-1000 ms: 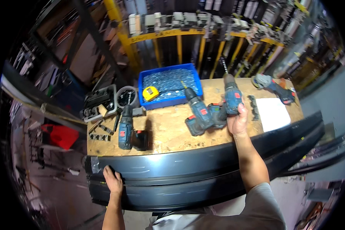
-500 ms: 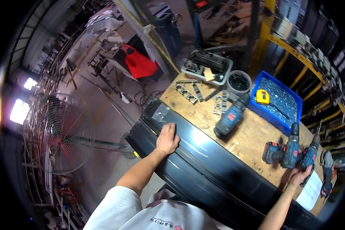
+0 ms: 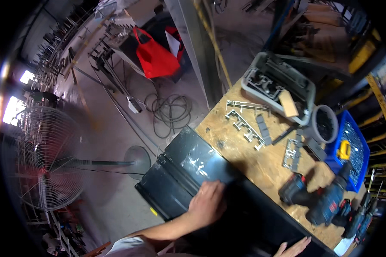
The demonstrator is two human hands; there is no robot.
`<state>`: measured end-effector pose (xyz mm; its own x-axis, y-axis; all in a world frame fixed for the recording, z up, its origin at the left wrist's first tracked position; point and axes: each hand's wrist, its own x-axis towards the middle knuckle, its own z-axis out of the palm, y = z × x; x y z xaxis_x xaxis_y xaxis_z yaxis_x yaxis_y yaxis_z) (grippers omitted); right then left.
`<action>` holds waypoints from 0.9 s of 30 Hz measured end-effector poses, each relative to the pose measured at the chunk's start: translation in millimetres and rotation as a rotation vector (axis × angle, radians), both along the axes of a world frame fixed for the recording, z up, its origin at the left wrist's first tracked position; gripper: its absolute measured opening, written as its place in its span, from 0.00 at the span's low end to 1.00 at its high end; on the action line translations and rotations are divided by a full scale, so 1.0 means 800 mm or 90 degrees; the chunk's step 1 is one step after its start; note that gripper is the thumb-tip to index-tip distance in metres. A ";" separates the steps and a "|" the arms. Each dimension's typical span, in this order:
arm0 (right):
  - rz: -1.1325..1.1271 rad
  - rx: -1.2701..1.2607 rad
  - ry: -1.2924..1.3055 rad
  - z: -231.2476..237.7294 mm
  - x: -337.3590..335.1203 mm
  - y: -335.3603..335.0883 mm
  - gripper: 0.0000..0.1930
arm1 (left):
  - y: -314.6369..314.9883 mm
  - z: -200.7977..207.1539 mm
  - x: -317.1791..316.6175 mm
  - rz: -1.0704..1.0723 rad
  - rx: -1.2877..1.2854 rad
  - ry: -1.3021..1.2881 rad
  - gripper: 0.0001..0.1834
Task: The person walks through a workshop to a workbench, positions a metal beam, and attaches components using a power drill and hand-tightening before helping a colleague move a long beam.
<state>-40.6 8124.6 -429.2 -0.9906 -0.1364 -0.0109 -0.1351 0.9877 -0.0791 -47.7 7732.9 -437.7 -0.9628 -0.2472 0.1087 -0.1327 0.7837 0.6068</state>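
The left hand (image 3: 208, 203) rested on top of the dark panel (image 3: 244, 214), its fingers bent and close together; I could not tell whether they gripped any part of it. The right hand (image 3: 294, 249), partly cut off by the lower edge, lay with its fingers outstretched and thumb apart, close to the panel's table-side edge. The panel lay beneath the left fingers, its long axis slanting from upper left to lower right along the wooden tabletop (image 3: 261, 165), its visible end pointing to the upper left. Beyond it, a blue cordless drill (image 3: 326, 207) lay on the wood, with metal profile pieces (image 3: 245, 128) and a grey bin (image 3: 261, 102) farther up; a red bag (image 3: 156, 55) hung well apart.
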 end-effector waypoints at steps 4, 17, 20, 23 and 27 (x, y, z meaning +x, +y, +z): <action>0.002 0.010 -0.071 -0.007 0.002 0.006 0.46 | -0.002 -0.011 0.005 -0.048 0.024 -0.066 0.31; -0.012 0.058 -0.079 0.005 -0.023 -0.015 0.43 | -0.024 -0.020 -0.010 -0.087 0.077 0.091 0.20; 0.002 0.066 -0.069 -0.004 -0.026 -0.009 0.43 | -0.022 -0.026 -0.006 -0.082 0.070 0.134 0.21; 0.000 0.068 -0.048 -0.011 -0.021 -0.006 0.42 | -0.024 -0.023 0.005 -0.024 0.068 0.177 0.20; -0.006 0.065 -0.026 -0.021 -0.019 0.002 0.41 | 0.001 -0.025 0.015 -0.075 0.094 0.020 0.28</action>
